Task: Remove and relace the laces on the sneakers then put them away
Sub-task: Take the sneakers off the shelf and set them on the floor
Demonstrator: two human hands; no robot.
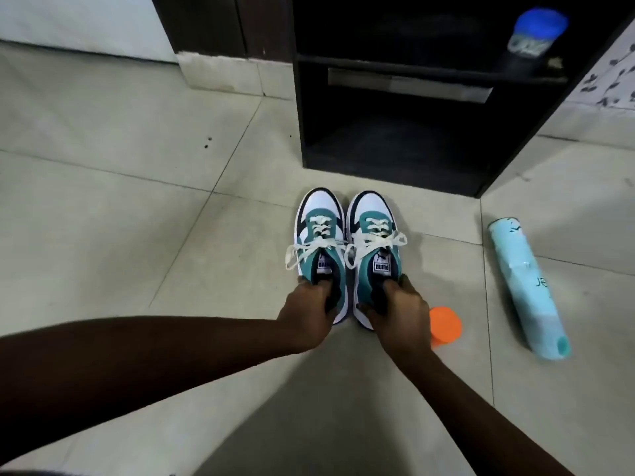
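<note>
Two teal-and-white sneakers, the left sneaker (pixel 321 235) and the right sneaker (pixel 374 235), are stood side by side on the pale tiled floor (pixel 137 201) before a dark cabinet (pixel 395 132); "PUMA" is printed on each tongue, and the white laces (pixel 376 243) are tied. Each heel collar is gripped by curled fingers: the left hand (pixel 305 316) on the left sneaker, the right hand (pixel 400 312) on the right. An orange cap (pixel 445 326) and a pale blue can (pixel 527 290) marked "JE" are seen lying near.
</note>
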